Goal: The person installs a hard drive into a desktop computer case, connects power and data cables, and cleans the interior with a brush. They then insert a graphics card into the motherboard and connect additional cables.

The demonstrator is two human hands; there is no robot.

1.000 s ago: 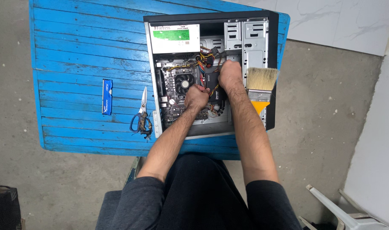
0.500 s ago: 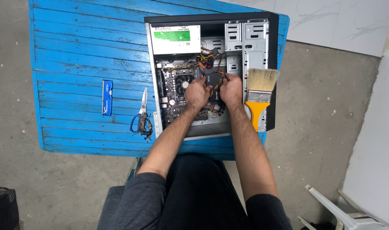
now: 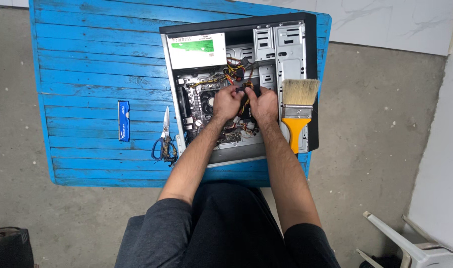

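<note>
Fingers of both hands pinched on cables inside the open computer case (image 3: 239,84)

Left hand (image 3: 226,102), right hand (image 3: 262,105) mid-case, gripping the wire bundle (image 3: 240,74) — likely freeing a connector; next calls for steady pull. Paintbrush (image 3: 297,111) on case's right edge.

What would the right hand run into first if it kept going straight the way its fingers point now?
The right hand points up the image, deeper into the open computer case. First in that line is probably the bundle of coloured cables just beyond its fingertips, then the metal drive cage; depth is unclear from above.

One computer case (image 3: 286,44), one brush (image 3: 297,111), one scissors (image 3: 163,136), one memory stick (image 3: 124,121).
</note>
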